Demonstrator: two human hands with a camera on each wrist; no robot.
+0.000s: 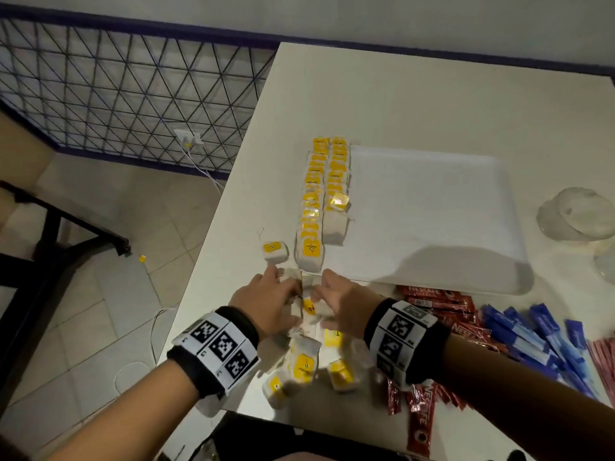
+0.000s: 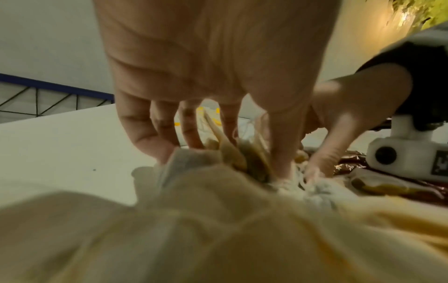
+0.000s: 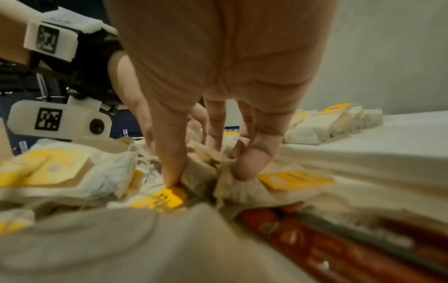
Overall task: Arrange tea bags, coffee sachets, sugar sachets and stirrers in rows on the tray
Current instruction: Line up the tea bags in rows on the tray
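Loose tea bags [image 1: 304, 362] with yellow tags lie heaped near the table's front edge. My left hand [image 1: 266, 301] and right hand [image 1: 339, 301] both reach into the heap's far end, close together. In the left wrist view my left hand [image 2: 230, 153] pinches a bunch of tea bags [image 2: 232, 155] between thumb and fingers. In the right wrist view my right hand [image 3: 208, 172] pinches a tea bag [image 3: 198, 176] the same way. Two rows of tea bags [image 1: 312, 201] run along the left side of the white tray [image 1: 432, 211]. One tea bag [image 1: 274, 251] lies alone left of the tray.
Red coffee sachets [image 1: 442, 304] lie right of my right wrist, then blue sugar sachets [image 1: 532, 334] and pink stirrers [image 1: 604, 357] at the right edge. A clear glass dish [image 1: 579, 214] stands right of the tray. The table's left edge [image 1: 213, 207] drops to the floor.
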